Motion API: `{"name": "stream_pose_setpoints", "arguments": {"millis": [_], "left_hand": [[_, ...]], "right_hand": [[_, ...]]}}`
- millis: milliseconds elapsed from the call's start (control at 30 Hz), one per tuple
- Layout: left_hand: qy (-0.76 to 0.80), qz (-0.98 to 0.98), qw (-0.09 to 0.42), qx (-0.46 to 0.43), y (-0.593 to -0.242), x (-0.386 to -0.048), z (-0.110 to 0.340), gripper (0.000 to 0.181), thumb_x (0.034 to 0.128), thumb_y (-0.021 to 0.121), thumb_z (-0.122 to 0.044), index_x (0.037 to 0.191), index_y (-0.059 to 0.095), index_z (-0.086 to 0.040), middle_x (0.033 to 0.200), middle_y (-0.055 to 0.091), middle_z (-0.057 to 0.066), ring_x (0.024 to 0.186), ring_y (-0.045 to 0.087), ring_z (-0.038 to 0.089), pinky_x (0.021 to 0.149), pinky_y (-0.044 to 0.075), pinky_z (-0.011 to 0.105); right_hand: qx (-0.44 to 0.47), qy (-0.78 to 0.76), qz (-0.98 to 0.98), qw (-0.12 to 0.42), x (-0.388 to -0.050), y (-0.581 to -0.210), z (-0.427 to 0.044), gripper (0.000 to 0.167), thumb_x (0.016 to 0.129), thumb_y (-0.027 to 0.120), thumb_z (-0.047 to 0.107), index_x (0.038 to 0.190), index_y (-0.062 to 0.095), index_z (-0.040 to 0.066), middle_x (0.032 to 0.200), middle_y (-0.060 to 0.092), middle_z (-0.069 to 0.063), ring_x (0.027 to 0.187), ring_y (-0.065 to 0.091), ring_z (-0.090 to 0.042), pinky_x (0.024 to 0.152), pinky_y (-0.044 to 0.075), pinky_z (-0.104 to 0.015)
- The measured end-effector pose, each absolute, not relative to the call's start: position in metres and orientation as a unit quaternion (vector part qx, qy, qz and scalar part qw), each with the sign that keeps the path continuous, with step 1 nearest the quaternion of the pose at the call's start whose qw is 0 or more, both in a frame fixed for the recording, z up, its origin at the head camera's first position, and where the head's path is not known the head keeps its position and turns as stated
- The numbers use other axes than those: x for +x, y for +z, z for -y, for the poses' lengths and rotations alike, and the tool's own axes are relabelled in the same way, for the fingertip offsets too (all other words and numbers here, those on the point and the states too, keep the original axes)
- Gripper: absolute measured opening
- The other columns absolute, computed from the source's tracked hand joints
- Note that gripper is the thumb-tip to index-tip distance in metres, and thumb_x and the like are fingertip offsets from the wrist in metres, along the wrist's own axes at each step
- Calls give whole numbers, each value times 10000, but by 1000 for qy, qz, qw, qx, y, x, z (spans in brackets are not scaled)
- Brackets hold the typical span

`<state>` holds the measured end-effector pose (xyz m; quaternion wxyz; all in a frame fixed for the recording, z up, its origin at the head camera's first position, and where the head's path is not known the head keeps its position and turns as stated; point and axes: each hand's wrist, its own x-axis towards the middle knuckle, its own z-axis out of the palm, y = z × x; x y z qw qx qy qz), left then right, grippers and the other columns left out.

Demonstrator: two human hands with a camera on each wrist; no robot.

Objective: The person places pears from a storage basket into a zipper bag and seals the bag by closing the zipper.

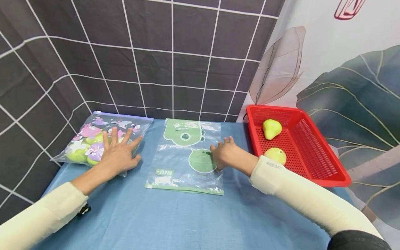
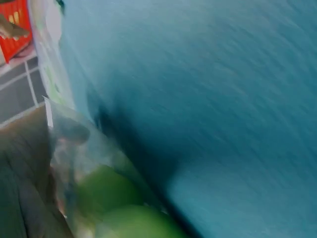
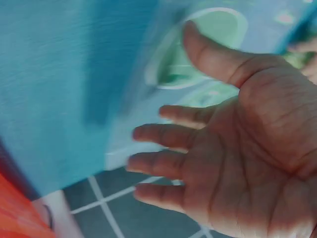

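On the left of the head view lies a clear zip bag [image 1: 94, 151] with a purple top strip, pink and purple cartoon prints and green fruit [image 2: 111, 196] inside. My left hand [image 1: 118, 155] rests on it with fingers spread. A second zip bag [image 1: 175, 163] with green prints and a green strip lies flat in the middle. My right hand [image 1: 225, 152] is at that bag's right edge. In the right wrist view, the right palm [image 3: 237, 158] faces the camera, fingers extended and holding nothing; whether it touches the bag I cannot tell.
A red plastic basket [image 1: 335, 170] stands on the right, holding a green pear [image 1: 272, 129] and a round yellow-green fruit [image 1: 276, 155]. Blue cloth [image 1: 175, 222] covers the table. A dark gridded curtain [image 1: 150, 66] hangs behind it.
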<state>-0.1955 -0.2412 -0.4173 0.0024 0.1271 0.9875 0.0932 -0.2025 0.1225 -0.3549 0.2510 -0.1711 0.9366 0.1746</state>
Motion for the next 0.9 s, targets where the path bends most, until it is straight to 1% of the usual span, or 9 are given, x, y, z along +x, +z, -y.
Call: {"name": "stream_pose_setpoints", "arguments": {"millis": [67, 133, 200, 300, 367, 500, 567, 700, 900], "left_hand": [[92, -983, -19, 160, -416, -193, 230, 708, 1026, 696, -368, 1667, 538, -113, 1777, 370, 334, 1657, 135, 736, 1329, -9, 898], [99, -973, -33, 204, -414, -186, 215, 650, 1029, 729, -340, 1599, 603, -54, 1656, 542, 334, 1585, 392, 682, 1344, 221, 840], [118, -959, -22, 256, -413, -176, 197, 577, 1023, 765, -309, 1507, 668, -9, 1488, 684, 306, 1416, 621, 586, 1241, 485, 745], [166, -930, 16, 327, -421, -158, 172, 461, 1007, 807, -271, 1377, 744, -3, 1305, 779, 207, 1190, 767, 417, 1043, 663, 611], [183, -911, 24, 370, -439, -150, 159, 421, 1001, 829, -295, 1319, 775, -24, 1233, 794, 143, 1116, 770, 342, 982, 686, 549], [174, -889, -24, 423, -486, -148, 146, 334, 1006, 843, -381, 1207, 812, -115, 1127, 779, 17, 1027, 697, 222, 892, 667, 443], [163, -886, -55, 430, -504, -151, 144, 273, 1008, 843, -402, 1150, 821, -171, 1072, 760, -39, 979, 653, 176, 831, 644, 386], [174, -888, -56, 423, -509, -156, 142, 190, 971, 876, -377, 1086, 841, -230, 1016, 743, -96, 919, 604, 137, 781, 599, 350], [188, -896, -20, 403, -503, -159, 141, 75, 973, 874, -271, 1047, 864, -276, 994, 730, -135, 907, 583, 113, 803, 585, 347]], "right_hand": [[-194, 154, -939, 238, -191, -349, -122, 645, 982, 872, 334, 1503, 584, 85, 1462, 712, -219, 1411, 655, -412, 1266, 512, -573], [-226, 124, -938, 230, -176, -345, -122, 488, 988, 881, 316, 1362, 676, 79, 1255, 786, -163, 1166, 761, -335, 1074, 650, -513], [-259, 96, -936, 217, -159, -346, -121, 365, 987, 888, 292, 1237, 736, 75, 1112, 805, -122, 992, 789, -279, 910, 704, -466], [-310, 68, -932, 174, -134, -358, -125, 321, 971, 903, 307, 1138, 768, 67, 1073, 811, -108, 913, 795, -269, 834, 709, -428], [-341, 60, -928, 135, -121, -372, -129, 347, 972, 900, 316, 1170, 768, 64, 1148, 820, -114, 990, 812, -286, 865, 707, -439], [-390, 34, -918, 71, -113, -413, -141, 427, 1015, 847, 315, 1343, 732, 67, 1341, 805, -122, 1181, 807, -301, 930, 701, -451], [-408, 15, -912, 38, -121, -446, -151, 387, 1012, 836, 290, 1331, 735, 96, 1278, 807, -77, 1112, 806, -266, 850, 698, -446], [-437, -16, -899, -28, -142, -503, -168, 255, 973, 842, 293, 1191, 753, 193, 1039, 727, 39, 898, 745, -170, 684, 648, -373], [-461, -67, -884, -31, -158, -518, -177, 181, 1007, 811, 275, 1186, 803, 256, 993, 703, 116, 854, 748, -107, 706, 651, -329]]}}
